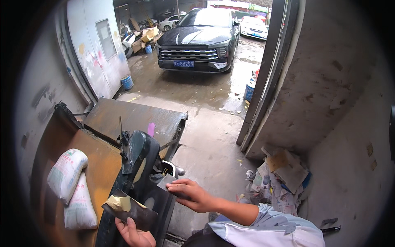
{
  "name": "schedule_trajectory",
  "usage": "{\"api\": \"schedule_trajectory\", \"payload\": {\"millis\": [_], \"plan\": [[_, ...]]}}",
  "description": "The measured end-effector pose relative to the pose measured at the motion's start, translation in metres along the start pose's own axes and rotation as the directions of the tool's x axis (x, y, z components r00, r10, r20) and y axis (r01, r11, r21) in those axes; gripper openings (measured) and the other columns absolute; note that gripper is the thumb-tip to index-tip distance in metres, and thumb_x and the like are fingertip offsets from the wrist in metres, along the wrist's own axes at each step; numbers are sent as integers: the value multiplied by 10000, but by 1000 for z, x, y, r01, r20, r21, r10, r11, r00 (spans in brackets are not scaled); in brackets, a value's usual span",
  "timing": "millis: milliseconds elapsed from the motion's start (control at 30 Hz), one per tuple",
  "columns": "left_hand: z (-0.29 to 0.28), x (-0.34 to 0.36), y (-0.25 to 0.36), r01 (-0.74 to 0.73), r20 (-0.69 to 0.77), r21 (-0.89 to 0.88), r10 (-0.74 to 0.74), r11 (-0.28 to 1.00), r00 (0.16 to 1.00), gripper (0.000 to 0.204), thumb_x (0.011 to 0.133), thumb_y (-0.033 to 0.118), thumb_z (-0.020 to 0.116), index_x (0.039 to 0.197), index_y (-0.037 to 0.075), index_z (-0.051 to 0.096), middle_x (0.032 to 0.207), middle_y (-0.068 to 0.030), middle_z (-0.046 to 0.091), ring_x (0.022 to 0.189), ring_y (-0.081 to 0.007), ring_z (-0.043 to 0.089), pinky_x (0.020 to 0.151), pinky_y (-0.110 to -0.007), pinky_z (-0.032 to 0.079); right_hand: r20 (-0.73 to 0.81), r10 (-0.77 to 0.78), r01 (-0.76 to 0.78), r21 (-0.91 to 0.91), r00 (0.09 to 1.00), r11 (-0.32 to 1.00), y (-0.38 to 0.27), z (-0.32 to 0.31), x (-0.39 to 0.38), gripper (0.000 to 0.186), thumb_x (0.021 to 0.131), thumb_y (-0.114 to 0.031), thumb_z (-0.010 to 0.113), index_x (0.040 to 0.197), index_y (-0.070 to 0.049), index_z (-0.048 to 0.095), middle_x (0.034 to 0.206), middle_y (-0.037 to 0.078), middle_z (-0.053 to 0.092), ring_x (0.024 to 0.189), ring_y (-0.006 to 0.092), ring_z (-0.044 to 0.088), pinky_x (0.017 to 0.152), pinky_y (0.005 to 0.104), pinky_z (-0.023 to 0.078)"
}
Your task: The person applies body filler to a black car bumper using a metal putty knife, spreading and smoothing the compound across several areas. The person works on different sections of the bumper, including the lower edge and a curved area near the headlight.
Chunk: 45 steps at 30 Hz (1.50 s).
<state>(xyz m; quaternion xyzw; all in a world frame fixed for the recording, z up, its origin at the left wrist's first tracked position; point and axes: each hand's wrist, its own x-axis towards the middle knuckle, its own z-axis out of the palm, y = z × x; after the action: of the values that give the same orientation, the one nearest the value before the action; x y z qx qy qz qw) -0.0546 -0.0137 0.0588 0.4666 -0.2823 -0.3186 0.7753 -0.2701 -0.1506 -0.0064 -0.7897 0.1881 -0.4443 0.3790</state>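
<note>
My left hand grips a dark flat board from below; a lump of pale yellow paste sits on its upper left. My right hand holds a grey flat scraper blade between fingers and thumb, to the right of the board and slightly higher. Beneath and around both is a dark painted vehicle part with pale filler patches and loose fittings at its top. It lies beside a rust-brown metal panel. Whether the blade touches the dark part, I cannot tell.
Two white sacks lie at left; a grey panel is beyond. A paper pile lies right against the wall. Through the doorway stand a dark car, a white car and blue buckets beside a metal door.
</note>
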Motion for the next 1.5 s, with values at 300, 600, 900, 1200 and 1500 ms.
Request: {"api": "schedule_trajectory", "payload": {"millis": [300, 600, 900, 1200, 1500], "plan": [[28, 1, -7, 11, 81, -49, -7, 999, 997, 438, 1005, 58, 530, 1436, 9, 471, 1390, -138, 576, 1283, -274, 564, 1149, -450, 405, 72, -51, 56, -56, 996, 997, -12, -26, 19, 505, 858, 67, 690, 1339, -75, 632, 1411, 99, 643, 1344, 334, 540, 1121, 453, 412], [7, 0, -5, -12, 84, 61, 7, 998, 996, 464, 957, -26, 502, 1419, -31, 457, 1378, -176, 571, 1276, -256, 563, 1143, -418, 413, 101, -186, 208, -292, 977, 933, -38, 10, 32, 416, 816, -38, 755, 1205, -165, 685, 1333, -45, 688, 1235, 226, 600, 975, 416, 404], [-21, 21, 11, -255, 68, 233, 246, 938, 967, 454, 961, -34, 500, 1412, -52, 451, 1362, -184, 569, 1254, -246, 561, 1124, -400, 420, 123, -124, 164, -411, 985, 897, -6, 46, 12, 351, 850, -102, 719, 1191, -185, 702, 1337, -55, 678, 1260, 200, 574, 1003, 547, 382], [-97, 48, 59, -143, -8, 263, 150, 954, 989, 519, 955, -15, 479, 1472, -38, 440, 1407, -202, 568, 1330, -310, 554, 1181, -484, 412, -170, -263, 113, -598, 950, 794, 37, 125, 26, 328, 881, -107, 676, 1189, -211, 721, 1422, -72, 635, 1381, 177, 492, 1140, 509, 237], [-128, 61, 59, -33, -19, 210, 38, 977, 999, 539, 962, -33, 443, 1501, -45, 421, 1470, -207, 536, 1351, -320, 539, 1183, -500, 410, -173, -343, 171, -615, 923, 770, 62, 141, 38, 297, 929, -164, 634, 1181, -292, 727, 1428, -124, 625, 1382, 135, 501, 1191, 523, 219]]}}
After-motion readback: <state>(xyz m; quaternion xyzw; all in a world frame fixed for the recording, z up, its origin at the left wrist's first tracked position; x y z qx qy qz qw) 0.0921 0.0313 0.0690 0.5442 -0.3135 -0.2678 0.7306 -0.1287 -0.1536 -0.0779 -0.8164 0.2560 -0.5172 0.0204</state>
